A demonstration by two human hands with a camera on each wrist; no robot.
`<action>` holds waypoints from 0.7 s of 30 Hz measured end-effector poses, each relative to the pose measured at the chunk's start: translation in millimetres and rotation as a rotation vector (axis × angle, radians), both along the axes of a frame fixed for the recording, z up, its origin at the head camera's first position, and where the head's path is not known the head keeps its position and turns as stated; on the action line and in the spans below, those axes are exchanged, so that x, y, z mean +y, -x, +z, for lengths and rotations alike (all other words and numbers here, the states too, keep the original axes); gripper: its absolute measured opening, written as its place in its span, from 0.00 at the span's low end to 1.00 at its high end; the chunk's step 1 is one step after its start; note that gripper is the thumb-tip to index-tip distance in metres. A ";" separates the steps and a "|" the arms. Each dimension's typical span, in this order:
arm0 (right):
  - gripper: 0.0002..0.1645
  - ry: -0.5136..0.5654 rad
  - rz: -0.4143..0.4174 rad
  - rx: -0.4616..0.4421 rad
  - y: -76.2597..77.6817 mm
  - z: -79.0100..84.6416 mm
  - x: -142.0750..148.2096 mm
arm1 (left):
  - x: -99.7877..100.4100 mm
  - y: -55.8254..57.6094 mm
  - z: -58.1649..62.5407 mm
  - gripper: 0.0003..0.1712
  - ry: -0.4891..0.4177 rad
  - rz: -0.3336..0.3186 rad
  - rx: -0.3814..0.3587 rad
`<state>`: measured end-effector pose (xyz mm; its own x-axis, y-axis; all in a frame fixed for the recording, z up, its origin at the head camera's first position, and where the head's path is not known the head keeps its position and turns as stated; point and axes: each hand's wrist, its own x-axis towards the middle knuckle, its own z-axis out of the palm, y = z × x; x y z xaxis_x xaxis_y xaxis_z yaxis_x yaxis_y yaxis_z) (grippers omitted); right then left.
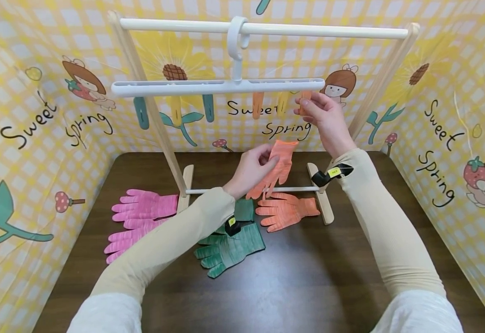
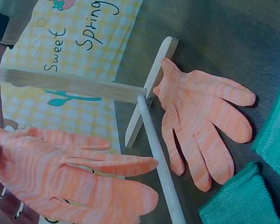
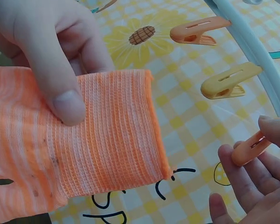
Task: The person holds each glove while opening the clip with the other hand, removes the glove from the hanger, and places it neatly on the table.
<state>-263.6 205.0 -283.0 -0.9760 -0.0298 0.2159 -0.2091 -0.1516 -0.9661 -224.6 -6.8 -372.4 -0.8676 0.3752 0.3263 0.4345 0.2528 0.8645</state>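
Note:
My left hand (image 1: pixel 251 170) pinches an orange striped knit glove (image 1: pixel 283 159) near its cuff, thumb on the front. The glove hangs with its fingers down, below the white clip hanger (image 1: pixel 176 87). At the hanger's right end my right hand (image 1: pixel 327 118) pinches an orange clip (image 1: pixel 305 104) between thumb and fingers. In the right wrist view the cuff (image 3: pixel 116 130) stands apart from that clip (image 3: pixel 249 149). A second orange glove (image 2: pixel 200 126) lies flat on the table under the rack.
Several other clips, such as a yellow clip (image 1: pixel 177 111), hang along the bar. The hanger hooks over a white rail (image 1: pixel 330 30) on a wooden rack (image 1: pixel 386 83). Pink gloves (image 1: pixel 144 206) and green gloves (image 1: pixel 234 249) lie on the dark table (image 1: pixel 309 282). Printed cloth surrounds it.

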 end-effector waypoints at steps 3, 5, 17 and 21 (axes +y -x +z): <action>0.11 0.026 0.002 -0.002 -3.0 -2.3 0.3 | -1.4 -4.3 -1.0 0.06 0.013 -0.005 0.010; 0.13 0.046 0.005 -0.005 -5.0 -4.5 0.9 | -2.3 -7.6 -1.7 0.06 0.030 -0.008 0.020; 0.22 -0.060 0.007 -0.049 -28.7 -37.3 15.6 | -7.5 -34.4 -3.3 0.05 0.219 -0.004 0.121; 0.21 -0.093 0.020 -0.072 -39.1 -52.5 22.3 | -6.8 -44.1 -2.4 0.04 0.353 0.001 0.237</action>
<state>-224.6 227.3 -335.6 -0.9879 -0.0656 0.1402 -0.1361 -0.0637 -0.9886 -180.5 -13.6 -374.9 -0.7845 0.4990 0.3681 0.6103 0.5161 0.6010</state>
